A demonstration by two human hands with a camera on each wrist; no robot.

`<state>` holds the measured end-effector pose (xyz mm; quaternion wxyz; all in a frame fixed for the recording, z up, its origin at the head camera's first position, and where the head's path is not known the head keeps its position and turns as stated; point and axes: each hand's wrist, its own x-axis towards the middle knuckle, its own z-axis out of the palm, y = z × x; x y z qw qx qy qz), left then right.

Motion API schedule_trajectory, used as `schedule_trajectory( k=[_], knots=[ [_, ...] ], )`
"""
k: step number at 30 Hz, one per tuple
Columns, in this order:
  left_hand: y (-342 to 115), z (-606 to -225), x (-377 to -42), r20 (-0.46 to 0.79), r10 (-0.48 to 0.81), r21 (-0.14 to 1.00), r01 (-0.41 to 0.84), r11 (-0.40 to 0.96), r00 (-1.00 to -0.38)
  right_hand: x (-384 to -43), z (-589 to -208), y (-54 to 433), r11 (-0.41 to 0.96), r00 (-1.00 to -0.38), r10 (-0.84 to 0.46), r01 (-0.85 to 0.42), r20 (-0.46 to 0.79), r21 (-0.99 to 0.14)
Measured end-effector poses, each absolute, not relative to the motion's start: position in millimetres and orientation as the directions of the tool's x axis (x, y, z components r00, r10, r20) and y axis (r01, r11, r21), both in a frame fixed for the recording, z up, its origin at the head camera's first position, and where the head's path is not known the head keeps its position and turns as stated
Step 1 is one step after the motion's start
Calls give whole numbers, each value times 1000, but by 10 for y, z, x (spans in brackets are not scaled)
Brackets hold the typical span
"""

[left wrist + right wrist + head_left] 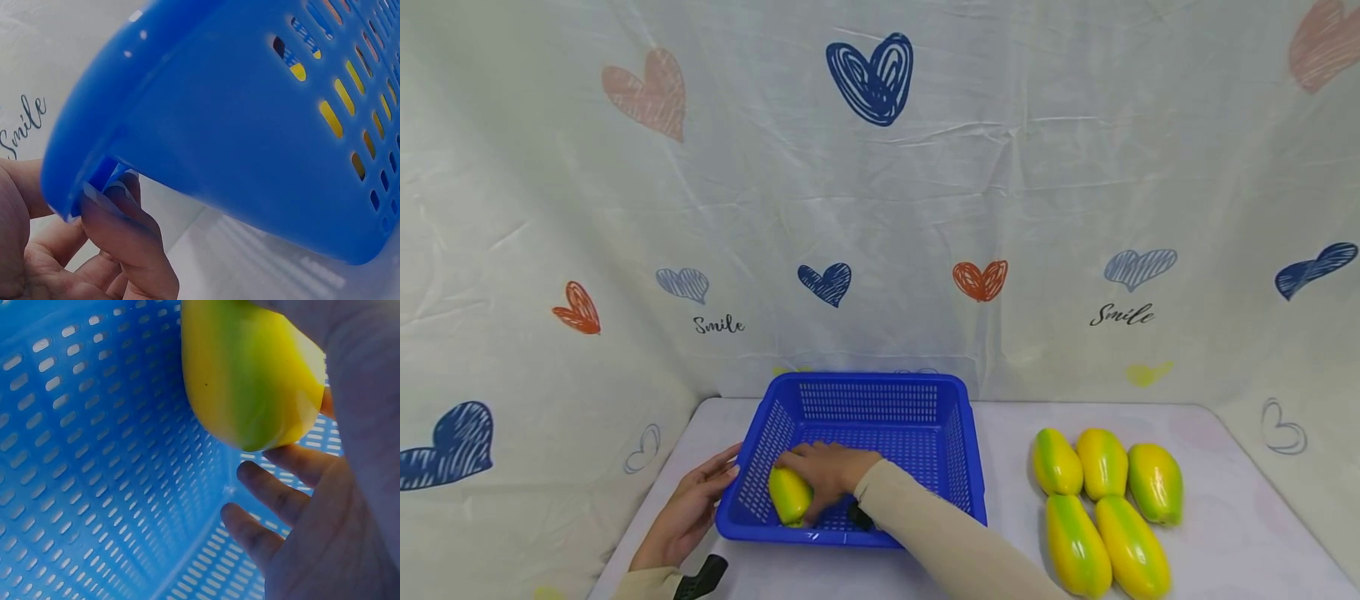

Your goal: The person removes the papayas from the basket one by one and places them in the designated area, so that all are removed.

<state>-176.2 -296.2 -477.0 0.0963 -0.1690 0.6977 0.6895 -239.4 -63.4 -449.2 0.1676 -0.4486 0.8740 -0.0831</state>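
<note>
A blue slotted plastic basket (865, 379) stands on the white table. My right hand (827, 471) reaches into its front left corner and lies over a yellow-green papaya (788, 496) that rests on the basket floor. In the right wrist view the papaya (250, 375) sits between thumb and forefinger, while the other fingers (269, 487) spread loosely below it. My left hand (688, 508) lies outside the basket's left wall with fairly straight fingers. In the left wrist view its fingertips (125, 244) touch under the basket rim (75, 181).
Several more yellow-green papayas (1101, 500) lie in two rows on the table (1007, 467) to the right of the basket. A white cloth with heart prints (872, 79) hangs behind and wraps both sides. The table's front edge is near my arms.
</note>
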Motion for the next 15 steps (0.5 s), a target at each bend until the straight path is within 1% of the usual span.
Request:
schedule_trajectory(
  k=[15],
  knots=[
    [-2955, -4768, -1751, -368, -97, 930, -368, -20, -925, -2422, -4507, -653, 574, -532, -819, -767, -216, -287]
  ],
)
